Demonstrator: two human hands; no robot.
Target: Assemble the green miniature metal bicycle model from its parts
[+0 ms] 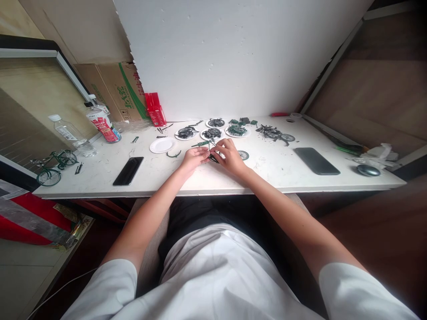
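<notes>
Both my hands meet over the middle of the white table (207, 180). My left hand (194, 158) pinches a small green model-bicycle frame piece (202, 144) that sticks out to the upper left. My right hand (231, 156) is closed on the same small assembly, with dark parts (213, 158) between the fingertips. A small spoked wheel (243, 155) lies just right of my right hand. A green curved mudguard (174, 154) lies left of my left hand.
Small white plates of dark and green parts (212, 133) sit behind my hands, beside an empty plate (162, 145). A finished green model bicycle (53, 166) stands far left. Two phones (128, 170) (316, 161), bottles (103, 123), a red box (155, 110) and a mouse (368, 170) are also on the table.
</notes>
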